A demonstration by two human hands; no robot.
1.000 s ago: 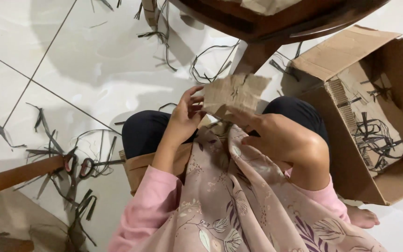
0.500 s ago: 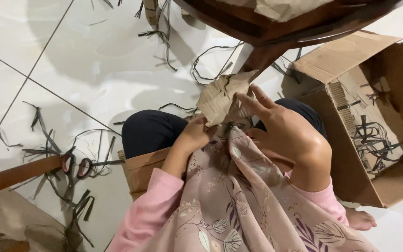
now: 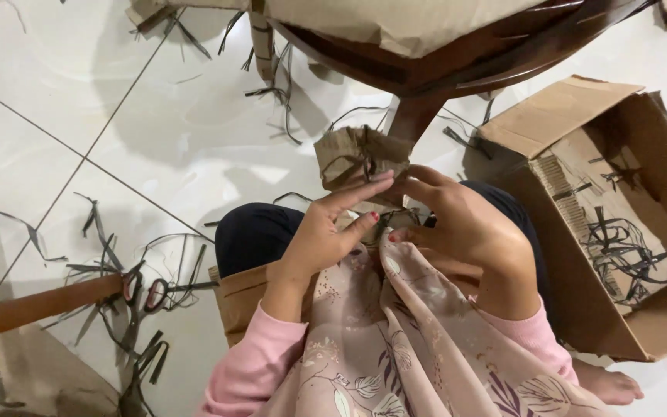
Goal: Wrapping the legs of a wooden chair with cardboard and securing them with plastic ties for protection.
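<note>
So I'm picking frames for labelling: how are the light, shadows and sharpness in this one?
Head view: even indoor light; soft glare on the white floor tiles; a broad shadow under the dark wooden furniture; left hand, right hand and brown paper piece fairly sharp; slight wide-angle bending at the edges.

To my right an open cardboard box (image 3: 604,224) holds dark strips. Red-handled scissors (image 3: 144,292) lie on the white tiled floor (image 3: 117,116) among scattered strips, and a dark wooden table leg (image 3: 413,116) stands ahead.
</note>
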